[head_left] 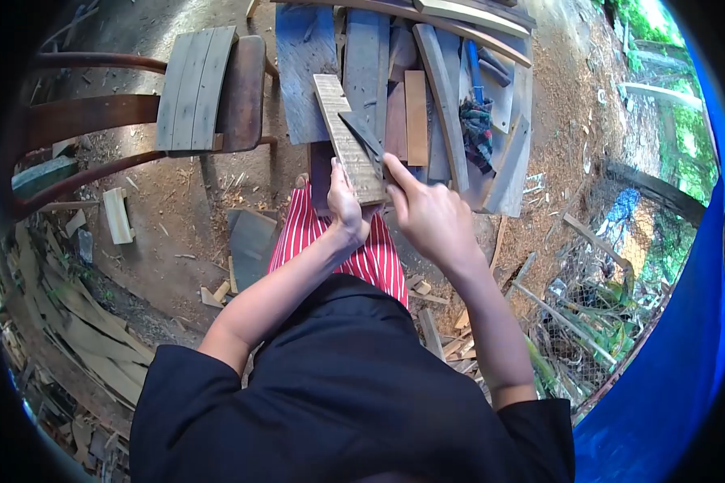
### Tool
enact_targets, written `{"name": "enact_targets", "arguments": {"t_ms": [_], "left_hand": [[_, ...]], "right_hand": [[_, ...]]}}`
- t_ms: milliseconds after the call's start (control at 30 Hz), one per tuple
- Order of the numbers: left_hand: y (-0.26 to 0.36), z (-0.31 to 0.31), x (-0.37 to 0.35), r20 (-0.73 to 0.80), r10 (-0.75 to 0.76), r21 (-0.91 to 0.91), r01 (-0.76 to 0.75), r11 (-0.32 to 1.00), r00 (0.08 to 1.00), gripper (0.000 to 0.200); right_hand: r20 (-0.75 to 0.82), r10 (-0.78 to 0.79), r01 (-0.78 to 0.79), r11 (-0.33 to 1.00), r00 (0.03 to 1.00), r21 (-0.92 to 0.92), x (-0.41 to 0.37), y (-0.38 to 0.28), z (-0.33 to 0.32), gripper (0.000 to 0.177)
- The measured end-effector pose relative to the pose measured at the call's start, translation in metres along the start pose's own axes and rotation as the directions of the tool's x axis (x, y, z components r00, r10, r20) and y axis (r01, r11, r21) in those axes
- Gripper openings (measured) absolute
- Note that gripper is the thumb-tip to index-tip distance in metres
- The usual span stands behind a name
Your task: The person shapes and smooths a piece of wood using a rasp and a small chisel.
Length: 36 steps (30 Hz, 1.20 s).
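Observation:
My left hand (pixel 345 205) is closed around the near left edge of a rough pale wooden board (pixel 348 153), which slants up and away from my lap. The fingers beneath the board are mostly hidden. In my right hand (pixel 435 217) is a dark flat-bladed tool (pixel 361 133) with a pointed far end. Its blade lies over the board's right side, and the grip is covered by my fingers. Just beyond stands a low worktable (pixel 302 105) with wood pieces on it.
On the worktable are a curved wooden strip (pixel 443 105), a brown slat (pixel 416 117), a blue-handled tool (pixel 474 72) and a checked cloth (pixel 477 133). A wooden chair (pixel 246 97) is at the left. Offcuts (pixel 118 216) and shavings litter the ground; a blue tarp (pixel 660 386) hangs right.

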State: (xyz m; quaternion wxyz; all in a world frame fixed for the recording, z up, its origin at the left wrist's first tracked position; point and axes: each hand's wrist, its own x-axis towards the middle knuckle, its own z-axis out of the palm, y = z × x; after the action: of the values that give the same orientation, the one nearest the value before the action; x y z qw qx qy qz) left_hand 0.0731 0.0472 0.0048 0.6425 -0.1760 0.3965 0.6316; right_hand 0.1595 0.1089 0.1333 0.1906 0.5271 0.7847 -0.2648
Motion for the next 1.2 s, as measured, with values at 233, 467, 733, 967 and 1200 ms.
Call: {"name": "enact_targets", "arguments": {"t_ms": [233,467,733,967,1200], "left_hand": [[0.003,0.007,-0.004,-0.049,-0.020,0.014,0.021,1.000,0.999,0.059],[-0.003,-0.004,-0.004,-0.023,-0.034,0.014,0.034,0.999,0.999,0.058],[0.011,0.024,-0.010,-0.089,-0.057,-0.076,0.050,0.996,0.994,0.057],[0.003,0.002,0.000,-0.030,-0.038,-0.038,0.037,0.999,0.999,0.049],[0.002,0.002,-0.002,-0.085,-0.075,-0.082,0.068,0.994,0.994,0.052]], "right_hand": [[-0.137,-0.066,0.075,0.995,0.988,0.059,0.045,0.002,0.027,0.042],[-0.082,-0.033,0.035,0.999,0.996,0.024,0.028,-0.005,0.016,0.039],[0.008,-0.072,0.072,0.996,0.997,-0.049,0.049,-0.012,-0.005,0.041],[-0.066,-0.115,0.112,0.993,0.991,-0.040,0.124,-0.012,0.016,0.042],[0.037,-0.086,0.089,0.993,0.996,-0.074,0.088,-0.014,-0.015,0.042]]}}
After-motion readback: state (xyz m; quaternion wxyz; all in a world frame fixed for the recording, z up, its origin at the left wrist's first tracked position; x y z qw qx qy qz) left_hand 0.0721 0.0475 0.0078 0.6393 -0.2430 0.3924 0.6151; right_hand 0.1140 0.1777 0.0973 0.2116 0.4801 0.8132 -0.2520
